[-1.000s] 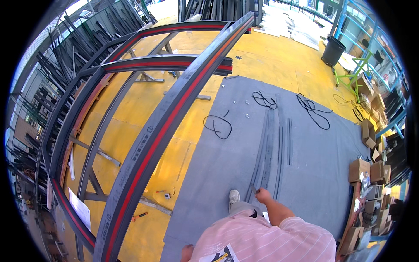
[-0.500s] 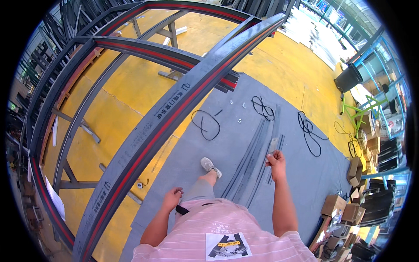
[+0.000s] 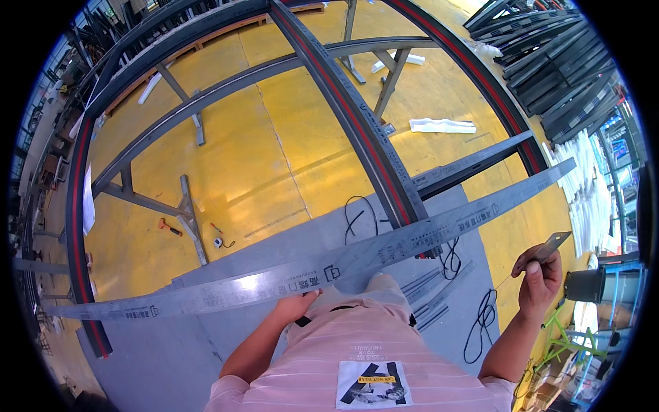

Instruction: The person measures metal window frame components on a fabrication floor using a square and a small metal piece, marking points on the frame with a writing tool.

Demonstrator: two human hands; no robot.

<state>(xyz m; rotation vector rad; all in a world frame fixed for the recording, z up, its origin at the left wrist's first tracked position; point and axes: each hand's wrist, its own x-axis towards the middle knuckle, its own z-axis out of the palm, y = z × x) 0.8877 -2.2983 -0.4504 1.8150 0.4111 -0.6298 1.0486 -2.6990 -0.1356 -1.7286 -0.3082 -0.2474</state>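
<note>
My right hand point(image 3: 539, 283) is raised at the right, pinching a small flat metal strip point(image 3: 553, 246) that has a hole near its end. My left hand point(image 3: 300, 307) is at the near edge of a long grey printed metal profile point(image 3: 247, 283), part of a window or door frame lying across in front of me. Its fingers are mostly hidden at that edge. From this profile a crossbar point(image 3: 350, 113) with a red stripe runs away to the frame's far side.
Metal stands point(image 3: 192, 220) support the frame over a yellow floor point(image 3: 274, 165). Grey sheeting point(image 3: 185, 343) lies under me, with loose profiles point(image 3: 429, 295) and a black cord loop point(image 3: 482, 326). An orange-handled hammer point(image 3: 169, 227) and a tape measure point(image 3: 219, 242) lie beyond. Dark profiles point(image 3: 570, 75) are stacked far right.
My view has turned to the right relative to the frame, whose near profile now crosses in front of me. My right hand has risen and moved outward with the metal strip.
</note>
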